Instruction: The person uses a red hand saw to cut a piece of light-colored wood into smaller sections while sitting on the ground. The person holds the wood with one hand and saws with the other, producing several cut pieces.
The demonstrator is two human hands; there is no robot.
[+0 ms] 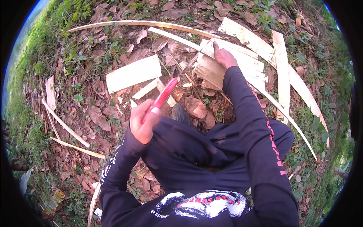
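Two dark sleeves (255, 132) stretched forward over our bent legs in black trousers (174, 159) as we sat on the ground. Our left hand (140, 122) was wrapped firmly around the red handle (166, 93) of a tool, and its thin blade (190, 65) slanted forward and to the right, toward our other hand. Just beyond the handle lay a few short offcuts (145, 89), and behind them a pale rectangular board (134, 73) sat flat on the dry leaves (99, 117). Our right hand (225, 57) was over a stack of pale boards (247, 64), near the far end of the blade, one digit pointing ahead; we could not tell whether its fingers pinched anything, since the back of the hand hid them. A narrow strip (174, 37) jutted out to the left from beside that hand, in front of us. Off to our left, thin slats (68, 128) were scattered among leaves and low plants. On the right, an upright plank (281, 72) crossed a long curved board (306, 89). Farthest ahead, a long bowed lath (124, 23) lay across the litter, with green undergrowth (70, 17) past it.
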